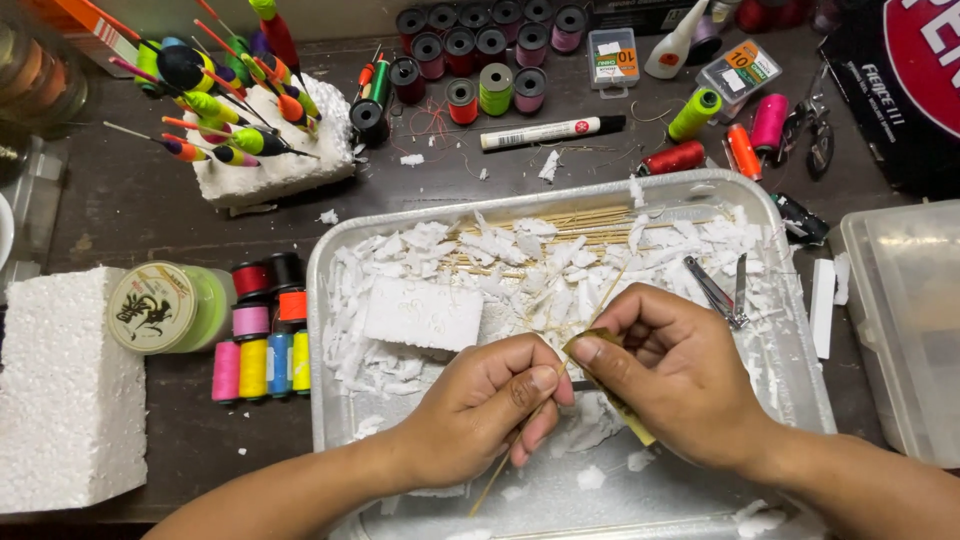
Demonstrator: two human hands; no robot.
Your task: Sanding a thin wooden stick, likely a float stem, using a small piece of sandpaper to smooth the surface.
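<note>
My left hand (pixel 490 405) pinches a thin wooden stick (pixel 492 480) that runs diagonally up to the right. My right hand (pixel 675 370) presses a folded strip of brownish sandpaper (pixel 612 392) around the same stick. Both hands hover over a metal tray (pixel 800 370) full of white foam shavings. In the tray lie a white foam block (pixel 423 314), a bundle of thin wooden sticks (pixel 560 225) and a nail clipper (pixel 722 296) just right of my right hand.
A foam block holding several colourful fishing floats (pixel 235 100) stands at the back left. Thread spools (pixel 262 340), a green line spool (pixel 165 307) and a big foam block (pixel 65 390) lie left. Spools, a marker (pixel 550 131) and a clear box (pixel 905 320) surround the tray.
</note>
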